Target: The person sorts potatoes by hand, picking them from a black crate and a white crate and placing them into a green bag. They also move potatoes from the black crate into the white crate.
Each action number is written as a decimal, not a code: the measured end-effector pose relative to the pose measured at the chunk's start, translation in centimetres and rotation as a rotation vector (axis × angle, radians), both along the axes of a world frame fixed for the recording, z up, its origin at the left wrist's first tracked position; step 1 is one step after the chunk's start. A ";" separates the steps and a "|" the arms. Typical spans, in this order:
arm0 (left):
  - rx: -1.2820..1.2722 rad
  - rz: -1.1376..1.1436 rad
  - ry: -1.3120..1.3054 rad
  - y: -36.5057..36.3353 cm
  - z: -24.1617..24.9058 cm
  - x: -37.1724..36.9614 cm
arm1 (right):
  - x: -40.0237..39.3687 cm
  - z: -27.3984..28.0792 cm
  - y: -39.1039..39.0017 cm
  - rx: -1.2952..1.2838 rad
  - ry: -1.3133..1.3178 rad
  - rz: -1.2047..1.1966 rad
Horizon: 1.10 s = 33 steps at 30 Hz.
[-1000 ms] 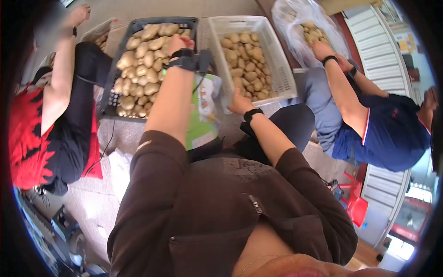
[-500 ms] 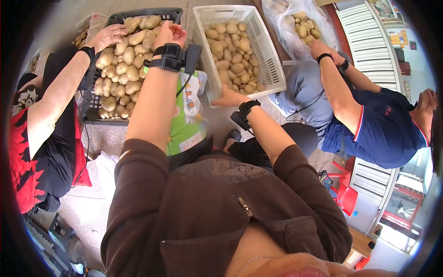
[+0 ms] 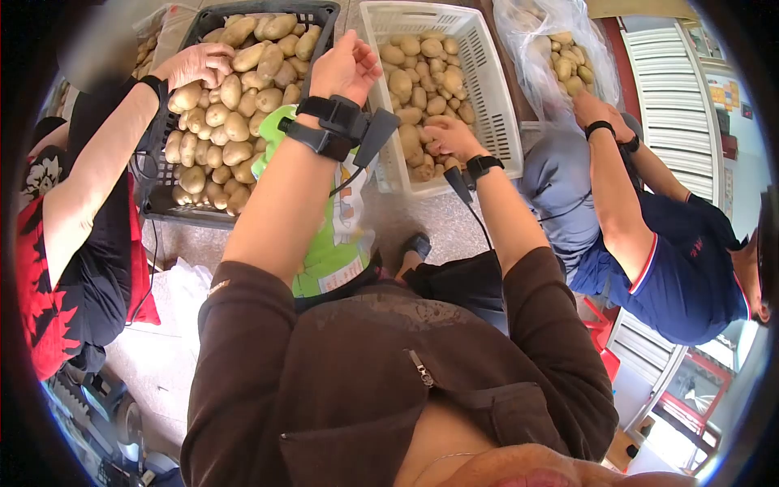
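My left hand [image 3: 345, 71] is raised over the gap between the black crate and the white crate, its palm turned inward. Its fingers are loosely bent and apart, with no potato showing in them. My right hand [image 3: 456, 140] reaches over the near part of the white crate [image 3: 511, 150], fingers bent apart and close over the potatoes [image 3: 418, 77] inside. Bigger potatoes [image 3: 213, 118] are heaped in the black crate [image 3: 182, 214]. Both my wrists carry black strapped devices with cables.
At the left, another person's hand [image 3: 197, 66] rests on the black crate's potatoes. At the right, a person in a dark blue shirt [image 3: 690, 268] has both hands at a clear plastic bag [image 3: 519, 53] of potatoes. A green printed bag [image 3: 329, 243] lies before me.
My left hand has shifted right from the black crate's edge toward the white crate. My right hand has moved from the white crate's near corner to over its potatoes. The view has shifted slightly.
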<state>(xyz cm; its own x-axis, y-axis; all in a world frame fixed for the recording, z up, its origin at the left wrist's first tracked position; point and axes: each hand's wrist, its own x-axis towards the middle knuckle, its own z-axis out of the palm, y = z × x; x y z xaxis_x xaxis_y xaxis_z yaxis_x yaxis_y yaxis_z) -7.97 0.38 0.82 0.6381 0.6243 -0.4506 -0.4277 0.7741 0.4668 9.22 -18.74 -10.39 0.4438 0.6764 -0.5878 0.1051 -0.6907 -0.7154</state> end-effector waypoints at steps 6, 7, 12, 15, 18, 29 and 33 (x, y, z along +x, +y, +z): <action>-0.035 -0.039 0.045 -0.1 0.4 0.4 | 4.2 -3.3 1.9 -0.028 -0.436 -0.088; -0.038 -0.049 0.046 -0.2 0.3 0.4 | 4.7 -3.6 2.3 -0.024 -0.533 -0.050; -0.052 -0.076 0.098 -0.3 0.6 0.7 | 7.1 -4.2 4.6 -0.056 -0.827 0.113; -0.062 -0.092 0.130 -0.3 0.7 0.8 | 8.3 -4.5 6.4 -0.156 -0.918 0.217; -0.070 -0.098 0.140 -0.5 1.1 0.9 | 9.6 -5.4 8.2 -0.322 -0.971 0.312; -0.067 -0.155 0.092 -0.1 0.3 1.5 | 12.2 -9.3 9.5 -0.301 -0.780 0.327; -0.052 -0.146 -0.054 -0.5 -1.1 1.9 | 12.2 -13.3 7.5 0.087 -0.773 0.274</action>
<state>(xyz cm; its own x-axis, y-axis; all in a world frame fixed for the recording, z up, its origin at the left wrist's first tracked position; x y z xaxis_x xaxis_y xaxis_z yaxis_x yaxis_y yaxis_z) -6.03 -0.08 -0.32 0.7442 0.5004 -0.4425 -0.3325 0.8520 0.4043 21.39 -11.25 -23.69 0.5141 0.8487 -0.1242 0.7469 -0.5141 -0.4217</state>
